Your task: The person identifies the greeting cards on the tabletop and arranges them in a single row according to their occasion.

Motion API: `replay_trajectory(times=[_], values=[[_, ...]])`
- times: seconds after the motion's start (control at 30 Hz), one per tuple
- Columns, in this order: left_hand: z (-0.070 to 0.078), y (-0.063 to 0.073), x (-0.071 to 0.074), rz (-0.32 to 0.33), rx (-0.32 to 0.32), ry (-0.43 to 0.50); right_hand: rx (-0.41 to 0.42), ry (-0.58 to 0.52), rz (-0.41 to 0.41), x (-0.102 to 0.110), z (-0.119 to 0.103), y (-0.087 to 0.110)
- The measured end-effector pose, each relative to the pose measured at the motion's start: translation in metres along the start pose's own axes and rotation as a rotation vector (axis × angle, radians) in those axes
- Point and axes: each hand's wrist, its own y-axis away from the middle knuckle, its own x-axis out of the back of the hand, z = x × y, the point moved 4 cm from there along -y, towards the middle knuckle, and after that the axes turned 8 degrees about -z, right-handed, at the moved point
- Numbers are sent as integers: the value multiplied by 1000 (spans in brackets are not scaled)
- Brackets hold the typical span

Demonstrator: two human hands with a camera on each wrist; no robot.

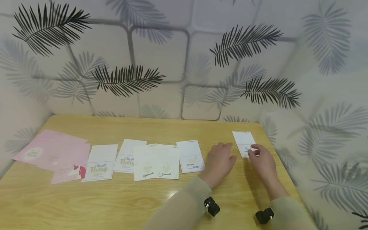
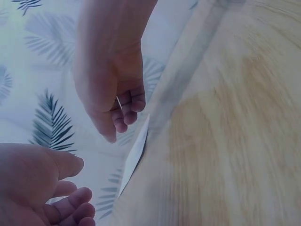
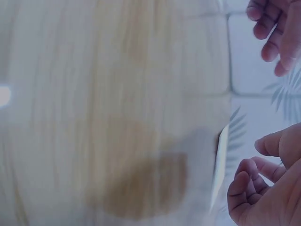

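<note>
At the right of the table lies a small pile of white cards [image 1: 242,139] with a printed lower half. My right hand [image 1: 263,163] hovers at its lower right edge, thumb and fingers loosely bent and overlapping the print in the head view. In the right wrist view, that hand [image 3: 268,183] shows thumb and fingers apart, with nothing between them. To the left of the pile is my left hand [image 1: 219,163], fingers relaxed and holding nothing. Close to its left side rests a white "heart" card [image 1: 189,148]. The left wrist view shows the pile's white edge [image 2: 134,155] beyond the left hand [image 2: 42,183].
Leftward lie overlapping cream "Diamonds" cards [image 1: 168,156], white "Thank you" cards [image 1: 100,153] [image 1: 132,143] and several pink cards [image 1: 63,150]. A leaf-patterned curtain [image 1: 161,57] hangs behind the wooden table [image 1: 100,204] and along its right side.
</note>
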Motion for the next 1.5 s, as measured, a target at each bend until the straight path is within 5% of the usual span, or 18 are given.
replay_trajectory(times=[0.47, 0.93, 1.5], values=[[-62, 56, 52, 79, 44, 91, 134, -74, -167, -33, -70, 36], [-128, 98, 66, 133, 158, 84, 156, -130, -277, -77, -108, 51], [-142, 105, 56, 94, 162, 2, 185, -107, -330, -105, -97, 36]])
